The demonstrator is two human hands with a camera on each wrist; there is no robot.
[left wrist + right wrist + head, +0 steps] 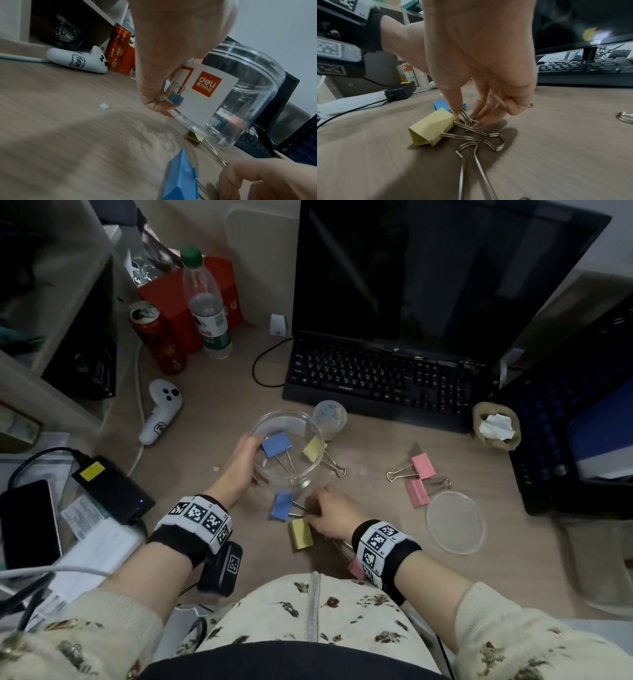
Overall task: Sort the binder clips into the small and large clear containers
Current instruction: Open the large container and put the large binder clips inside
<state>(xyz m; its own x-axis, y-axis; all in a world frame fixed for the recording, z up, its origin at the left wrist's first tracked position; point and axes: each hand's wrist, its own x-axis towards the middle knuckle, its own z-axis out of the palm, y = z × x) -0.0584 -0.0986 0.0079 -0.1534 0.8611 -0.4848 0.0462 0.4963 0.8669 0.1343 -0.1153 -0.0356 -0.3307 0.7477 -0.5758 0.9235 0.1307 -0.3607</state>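
Note:
My left hand (251, 455) grips the side of the large clear container (291, 470), which has a blue binder clip (276, 444) inside. In the left wrist view my left hand (163, 105) is wrapped round its labelled wall (240, 94). A yellow clip (313, 449) lies against the container's far side. My right hand (313, 506) pinches the wire handle of a blue clip (283, 506) on the desk; the right wrist view shows the right hand (467, 117) closed on that handle beside a yellow clip (433, 128). The small container (330, 417) holds small clips.
Two pink clips (423, 465) and a clear lid (455, 522) lie to the right, and another pink clip (356, 566) sits under my right wrist. A keyboard (376, 374) and monitor stand behind, with a bottle (205, 306), a can (159, 340) and a white controller (161, 412) at the left.

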